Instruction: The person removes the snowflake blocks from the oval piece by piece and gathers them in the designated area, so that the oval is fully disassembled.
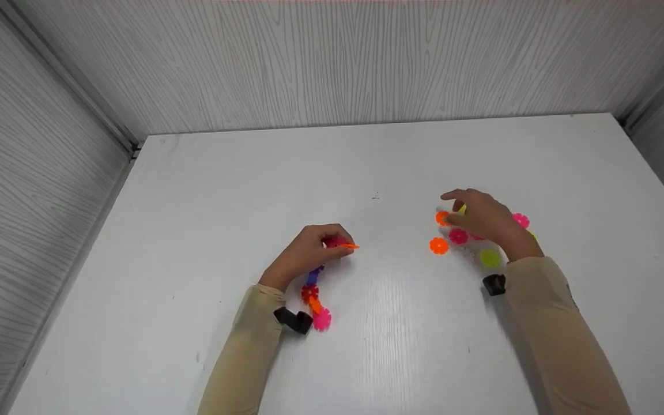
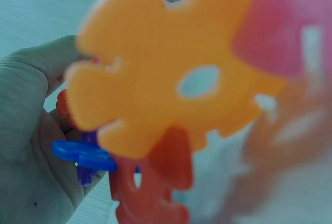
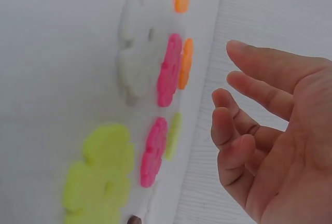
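Observation:
My left hand (image 1: pixel 312 248) pinches a chain of slotted plastic snowflake discs at its upper end, where a pink-red disc and an orange disc (image 1: pixel 350 246) show by the fingertips. From there the chain hangs or lies toward me through a blue disc (image 1: pixel 313 278), a red disc (image 1: pixel 309 293), an orange disc (image 2: pixel 140 63) and a pink disc (image 1: pixel 322 319). Over a group of loose discs hovers my right hand (image 1: pixel 485 219), fingers loosely bent and holding nothing. Below it are a pink disc (image 3: pixel 169 71), a yellow-green disc (image 3: pixel 98 175) and a whitish disc (image 3: pixel 137 42).
An orange disc (image 1: pixel 438 246) lies at the group's left edge, and a pink disc (image 1: pixel 521 219) at its right. The white table (image 1: pixel 222 190) is bounded by a grey wood-grain panel (image 1: pixel 338 63) behind and others at both sides.

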Available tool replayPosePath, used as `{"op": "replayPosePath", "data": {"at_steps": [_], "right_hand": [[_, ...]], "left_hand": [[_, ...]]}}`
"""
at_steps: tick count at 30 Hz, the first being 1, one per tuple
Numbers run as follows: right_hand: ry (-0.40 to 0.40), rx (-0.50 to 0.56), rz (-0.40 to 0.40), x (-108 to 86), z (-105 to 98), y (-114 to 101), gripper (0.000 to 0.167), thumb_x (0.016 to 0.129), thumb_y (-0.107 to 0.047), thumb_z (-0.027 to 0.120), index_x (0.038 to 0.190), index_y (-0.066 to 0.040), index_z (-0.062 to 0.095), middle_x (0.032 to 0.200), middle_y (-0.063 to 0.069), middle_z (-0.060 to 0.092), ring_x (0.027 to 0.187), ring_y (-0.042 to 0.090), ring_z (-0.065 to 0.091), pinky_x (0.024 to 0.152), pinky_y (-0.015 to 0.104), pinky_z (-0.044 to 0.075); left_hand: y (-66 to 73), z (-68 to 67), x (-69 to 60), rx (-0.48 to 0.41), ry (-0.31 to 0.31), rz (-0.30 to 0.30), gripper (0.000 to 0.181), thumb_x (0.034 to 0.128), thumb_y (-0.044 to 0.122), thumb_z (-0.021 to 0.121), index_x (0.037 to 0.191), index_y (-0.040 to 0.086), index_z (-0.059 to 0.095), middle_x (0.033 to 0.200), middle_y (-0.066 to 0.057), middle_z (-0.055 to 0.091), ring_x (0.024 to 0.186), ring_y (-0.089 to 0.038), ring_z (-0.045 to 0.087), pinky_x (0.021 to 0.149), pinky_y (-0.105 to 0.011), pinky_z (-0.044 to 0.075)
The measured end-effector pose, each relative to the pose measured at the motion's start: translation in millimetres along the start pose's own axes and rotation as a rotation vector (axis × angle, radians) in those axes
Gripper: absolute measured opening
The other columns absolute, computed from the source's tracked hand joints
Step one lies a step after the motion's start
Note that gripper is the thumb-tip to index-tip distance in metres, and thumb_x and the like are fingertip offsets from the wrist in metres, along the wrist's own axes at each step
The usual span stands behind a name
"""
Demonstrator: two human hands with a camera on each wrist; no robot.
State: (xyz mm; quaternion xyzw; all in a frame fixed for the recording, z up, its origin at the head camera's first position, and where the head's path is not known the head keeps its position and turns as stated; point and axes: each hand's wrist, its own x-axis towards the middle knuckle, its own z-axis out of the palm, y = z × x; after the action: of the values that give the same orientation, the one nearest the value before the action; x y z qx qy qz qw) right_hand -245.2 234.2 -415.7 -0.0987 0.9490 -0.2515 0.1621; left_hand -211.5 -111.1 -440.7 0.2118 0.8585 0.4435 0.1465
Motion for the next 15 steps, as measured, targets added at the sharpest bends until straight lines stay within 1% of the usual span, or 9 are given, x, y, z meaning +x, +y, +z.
{"op": "replayPosePath", "data": {"at_steps": [4,8,12,15], "right_hand": [[0.015,0.083,-0.041,-5.4,2.6,-7.5,0.051,0.096,-0.024,0.058,0.143,-0.012,0.044,0.125,0.017,0.055,0.106,0.031,0.054,0.082,0.039,0.048],[0.027,0.168,-0.074,-10.3,9.4,-15.6,0.051,0.096,-0.021,0.059,0.143,-0.012,0.045,0.127,0.016,0.054,0.108,0.031,0.053,0.082,0.034,0.051],[0.045,0.192,-0.100,-14.9,17.4,-22.8,0.049,0.095,-0.020,0.061,0.141,-0.012,0.047,0.124,0.015,0.056,0.108,0.029,0.054,0.082,0.034,0.051],[0.059,0.206,-0.131,-18.0,22.9,-29.4,0.048,0.094,-0.019,0.062,0.140,-0.011,0.049,0.121,0.015,0.059,0.107,0.028,0.056,0.085,0.037,0.051]], "left_hand": [[-0.3,1.6,0.1,0.025,-0.017,0.000,0.012,0.0910,0.028,0.067,0.100,0.022,0.069,0.094,0.003,0.065,0.082,-0.014,0.051,0.071,-0.026,0.045],[-0.2,2.3,-0.4,0.024,-0.044,-0.023,0.021,0.0898,0.024,0.068,0.110,0.018,0.066,0.095,0.000,0.063,0.083,-0.015,0.051,0.073,-0.026,0.045],[-1.2,2.9,0.5,-0.004,-0.089,-0.055,0.031,0.0879,0.023,0.070,0.117,0.015,0.062,0.094,-0.002,0.062,0.081,-0.015,0.053,0.071,-0.025,0.045],[-2.6,3.5,1.5,-0.004,-0.131,-0.082,0.037,0.0869,0.024,0.071,0.121,0.017,0.059,0.097,-0.002,0.062,0.084,-0.015,0.054,0.073,-0.026,0.046]]}}
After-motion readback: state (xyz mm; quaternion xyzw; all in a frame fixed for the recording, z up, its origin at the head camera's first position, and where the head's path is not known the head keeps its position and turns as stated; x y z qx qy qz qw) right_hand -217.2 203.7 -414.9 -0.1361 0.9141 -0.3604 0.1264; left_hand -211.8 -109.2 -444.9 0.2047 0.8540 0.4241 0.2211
